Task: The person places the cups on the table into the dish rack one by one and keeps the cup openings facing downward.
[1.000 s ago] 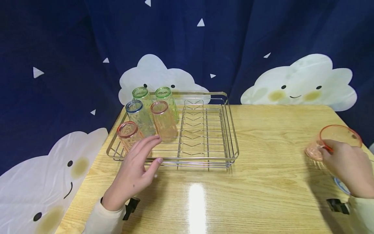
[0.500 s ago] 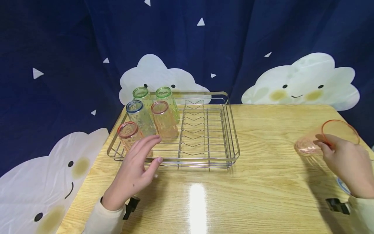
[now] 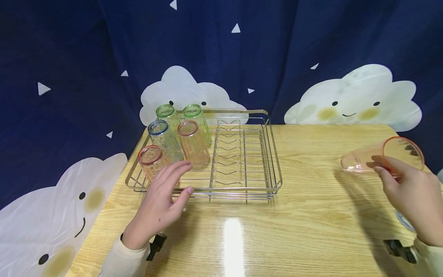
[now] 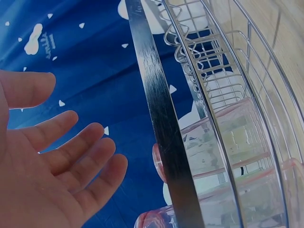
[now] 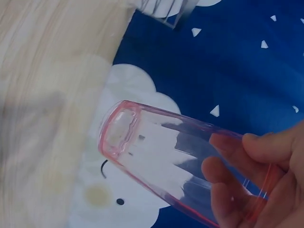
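In the head view my right hand (image 3: 417,196) grips a clear pink-orange drinking glass (image 3: 360,161) near its rim, above the table's right side. The glass lies tilted on its side in the air, base to the left and mouth to the right. The right wrist view shows thumb and fingers around its rim end. My left hand (image 3: 157,209), fingers relaxed and empty, hovers at the front left of the wire dish rack (image 3: 228,189). It overlaps an upturned orange glass (image 3: 151,156) there. In the left wrist view the empty palm (image 4: 42,185) faces the camera.
More upturned glasses stand in the rack's left half: a pink one (image 3: 194,146), a blue one (image 3: 167,140) and two green ones (image 3: 166,112). V-shaped wire dividers (image 3: 228,156) run down its middle. A blue-rimmed item (image 3: 404,222) is partly hidden beneath my right hand.
My right hand has lifted the pink-orange glass slightly and tipped it further onto its side, with its base swinging left and up. My left hand has stayed in place.
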